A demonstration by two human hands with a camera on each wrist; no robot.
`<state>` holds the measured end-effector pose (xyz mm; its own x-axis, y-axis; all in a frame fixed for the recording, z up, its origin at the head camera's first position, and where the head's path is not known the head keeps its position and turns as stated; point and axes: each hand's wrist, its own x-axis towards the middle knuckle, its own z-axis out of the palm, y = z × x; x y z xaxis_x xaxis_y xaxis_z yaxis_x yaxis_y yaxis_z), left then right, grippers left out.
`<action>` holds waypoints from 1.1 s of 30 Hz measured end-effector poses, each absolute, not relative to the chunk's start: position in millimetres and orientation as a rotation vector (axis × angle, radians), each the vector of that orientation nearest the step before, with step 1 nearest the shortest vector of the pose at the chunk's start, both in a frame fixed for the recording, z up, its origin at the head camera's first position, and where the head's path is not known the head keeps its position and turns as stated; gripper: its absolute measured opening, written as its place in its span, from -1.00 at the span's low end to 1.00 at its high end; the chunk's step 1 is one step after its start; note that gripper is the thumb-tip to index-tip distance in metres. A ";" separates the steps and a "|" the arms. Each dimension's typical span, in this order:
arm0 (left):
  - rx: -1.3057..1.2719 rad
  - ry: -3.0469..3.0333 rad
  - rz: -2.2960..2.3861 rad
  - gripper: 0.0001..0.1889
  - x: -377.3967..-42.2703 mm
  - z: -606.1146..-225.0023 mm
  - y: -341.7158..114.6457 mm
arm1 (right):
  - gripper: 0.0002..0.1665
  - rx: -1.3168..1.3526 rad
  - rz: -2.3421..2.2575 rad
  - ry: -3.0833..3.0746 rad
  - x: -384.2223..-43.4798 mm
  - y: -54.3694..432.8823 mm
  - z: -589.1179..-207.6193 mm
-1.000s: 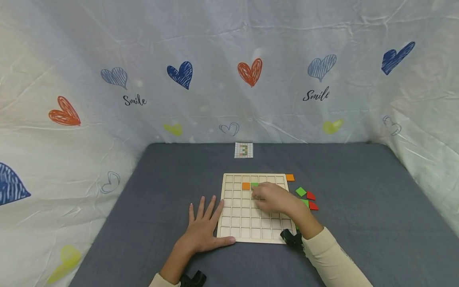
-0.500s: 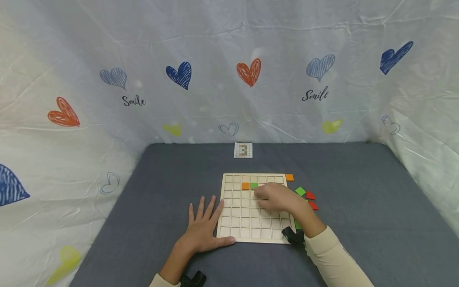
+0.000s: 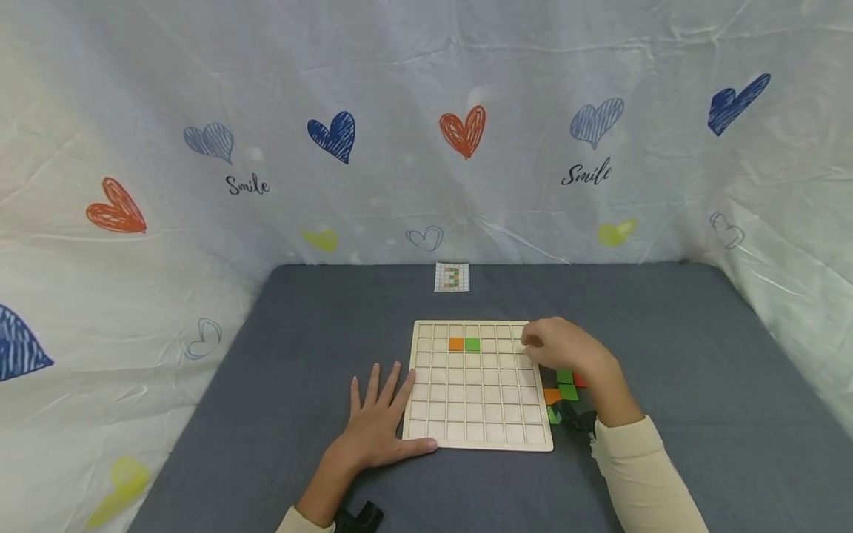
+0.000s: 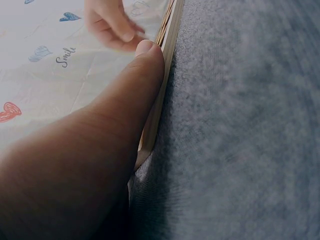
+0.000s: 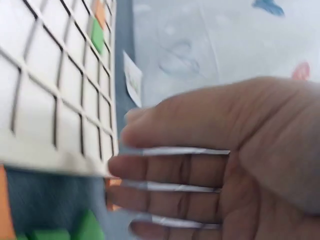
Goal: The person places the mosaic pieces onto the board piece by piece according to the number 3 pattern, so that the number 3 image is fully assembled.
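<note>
A light wooden grid board [image 3: 464, 392] lies on the grey table. In one of its upper rows an orange square tile [image 3: 456, 344] and a green square tile [image 3: 472, 344] sit side by side. My left hand [image 3: 376, 429] rests with fingers spread at the board's left edge, its thumb on the near left corner. My right hand [image 3: 566, 344] hovers by the board's upper right edge, fingers loosely bent and nothing between them. Another orange tile [image 5: 114, 195] shows just beyond its fingertips in the right wrist view; the head view hides it behind the hand.
Loose tiles lie right of the board: green ones [image 3: 568, 392], an orange one [image 3: 552, 396] and a partly hidden red one [image 3: 579, 380]. A small printed pattern card [image 3: 452, 277] lies at the table's back edge, before a white curtain [image 3: 386, 192] with hearts.
My right hand has left the green tile, which stays in its cell beside the orange one, and has moved right to the board's far right corner. The left hand has stayed put.
</note>
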<state>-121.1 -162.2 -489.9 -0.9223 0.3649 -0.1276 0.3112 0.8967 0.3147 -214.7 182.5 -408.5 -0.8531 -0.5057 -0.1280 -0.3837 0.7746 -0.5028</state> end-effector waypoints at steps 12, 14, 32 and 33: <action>0.525 2.892 0.415 0.23 -121.4 -490.4 -163.4 | -0.72 -0.268 -0.551 2.716 -216.8 225.1 -408.4; 0.526 2.893 0.413 0.23 -121.4 -490.3 -163.5 | -0.73 -0.239 -0.514 2.709 -218.1 225.8 -410.2; 0.535 2.891 0.415 0.23 -121.0 -488.1 -163.0 | -0.70 -0.176 -0.415 2.740 -223.4 224.7 -421.2; 0.536 2.892 0.417 0.23 -121.0 -488.0 -162.9 | -0.71 -0.170 -0.410 2.741 -223.8 225.4 -421.1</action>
<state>-121.0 -162.9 -488.0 -0.9208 0.3727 -0.1154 0.3250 0.8963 0.3018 -223.8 225.4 -421.1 -0.9269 -0.1694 -0.3349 -0.0639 0.9506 -0.3039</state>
